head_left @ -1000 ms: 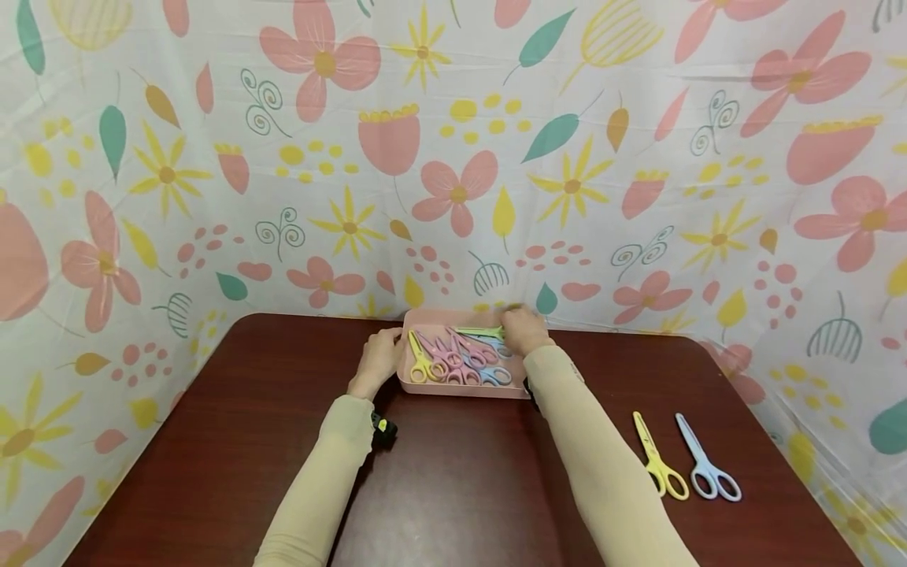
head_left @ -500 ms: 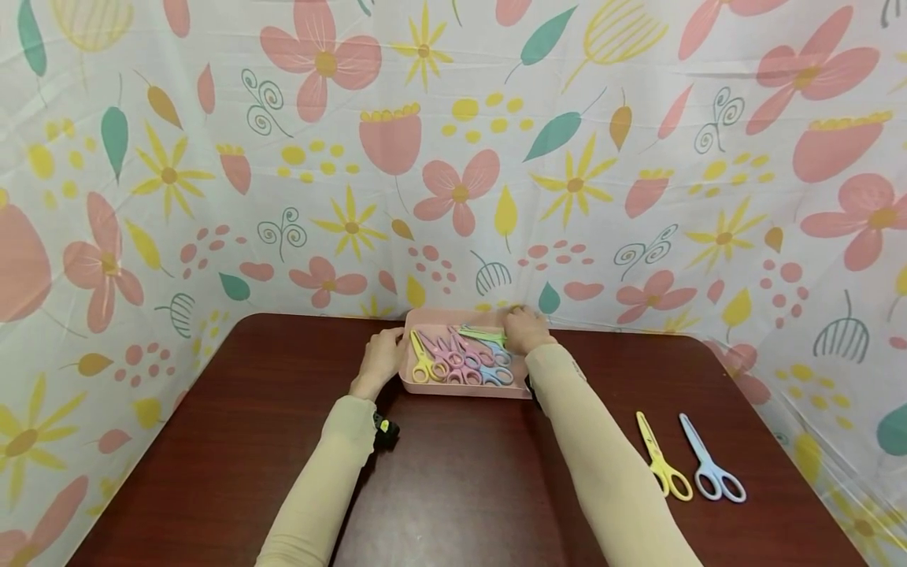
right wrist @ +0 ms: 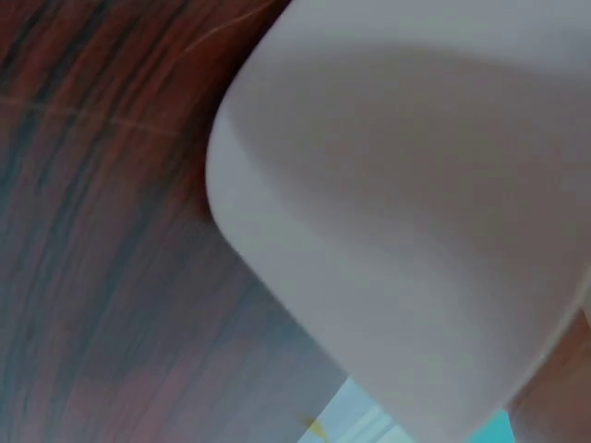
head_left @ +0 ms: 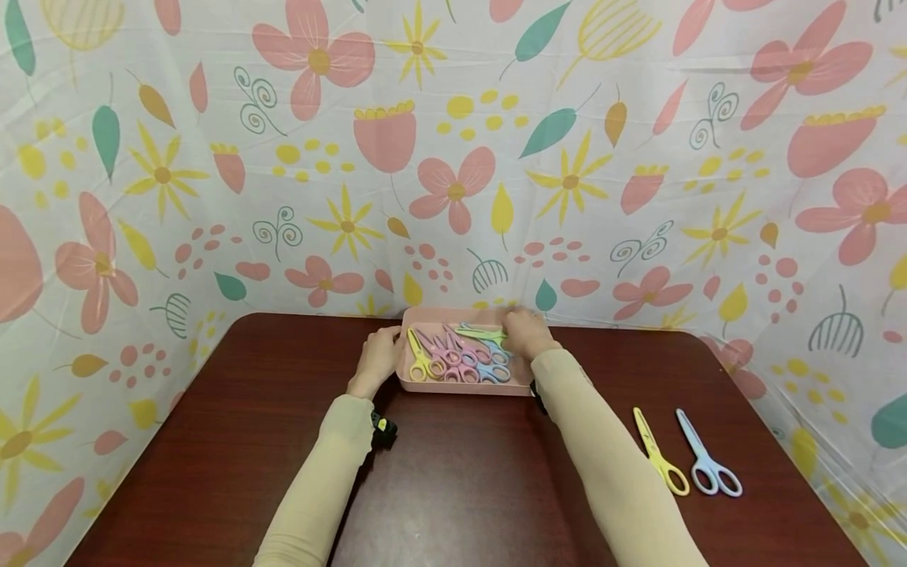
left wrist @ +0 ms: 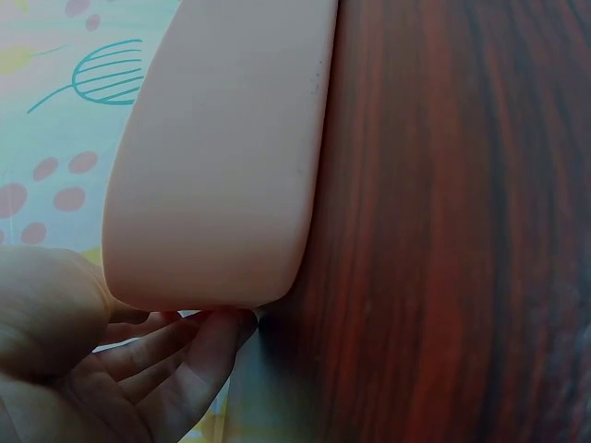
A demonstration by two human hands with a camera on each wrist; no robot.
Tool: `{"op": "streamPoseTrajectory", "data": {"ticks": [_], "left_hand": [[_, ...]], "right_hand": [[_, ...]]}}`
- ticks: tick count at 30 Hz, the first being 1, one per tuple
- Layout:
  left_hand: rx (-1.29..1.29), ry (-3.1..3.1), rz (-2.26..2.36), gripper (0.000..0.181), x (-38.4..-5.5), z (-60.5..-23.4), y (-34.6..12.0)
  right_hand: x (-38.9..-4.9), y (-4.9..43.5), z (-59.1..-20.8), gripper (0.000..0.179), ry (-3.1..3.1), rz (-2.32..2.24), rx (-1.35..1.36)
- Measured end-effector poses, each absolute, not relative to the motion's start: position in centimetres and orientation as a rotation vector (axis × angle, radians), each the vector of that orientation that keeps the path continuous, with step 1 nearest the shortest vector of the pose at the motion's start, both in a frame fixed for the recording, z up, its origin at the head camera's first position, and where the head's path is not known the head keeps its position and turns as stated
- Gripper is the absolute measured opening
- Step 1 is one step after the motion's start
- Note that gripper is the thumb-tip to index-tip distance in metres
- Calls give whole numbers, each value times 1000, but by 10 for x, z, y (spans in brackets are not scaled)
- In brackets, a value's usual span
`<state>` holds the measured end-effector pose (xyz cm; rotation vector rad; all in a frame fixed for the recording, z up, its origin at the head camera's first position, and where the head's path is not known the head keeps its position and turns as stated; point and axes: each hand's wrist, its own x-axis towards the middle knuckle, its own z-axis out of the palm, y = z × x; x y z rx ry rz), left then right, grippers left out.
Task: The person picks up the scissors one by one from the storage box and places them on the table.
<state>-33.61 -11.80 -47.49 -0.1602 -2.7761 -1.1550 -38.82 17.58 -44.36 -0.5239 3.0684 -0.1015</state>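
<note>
A shallow pink tray (head_left: 464,387) stands at the far edge of the table and holds several scissors in yellow, pink, blue and green. My left hand (head_left: 377,358) grips its left end; in the left wrist view its curled fingers (left wrist: 208,360) are against the end wall, near the table. My right hand (head_left: 526,337) is at the tray's back right end, close to the green scissors (head_left: 484,334). Its fingers are hidden in the head view, and the right wrist view shows mostly the tray wall (right wrist: 397,221), so its grip does not show.
Yellow scissors (head_left: 659,453) and blue scissors (head_left: 705,457) lie on the dark wooden table (head_left: 453,472), right of my right forearm. A flower-print curtain (head_left: 453,157) hangs behind the table and along both sides.
The green scissors at my right hand have shifted slightly, and more of their handle end shows. My left hand stays at the tray's end. The head view has shifted a little.
</note>
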Motion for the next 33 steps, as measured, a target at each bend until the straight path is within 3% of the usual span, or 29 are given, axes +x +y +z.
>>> {"op": "streamPoseTrajectory", "data": {"ticks": [33], "left_hand": [[-179,-2764,-1187,36,-334,-476,-117]], "right_hand": [[-358,199,-420,14,3186,-271,-667]]}}
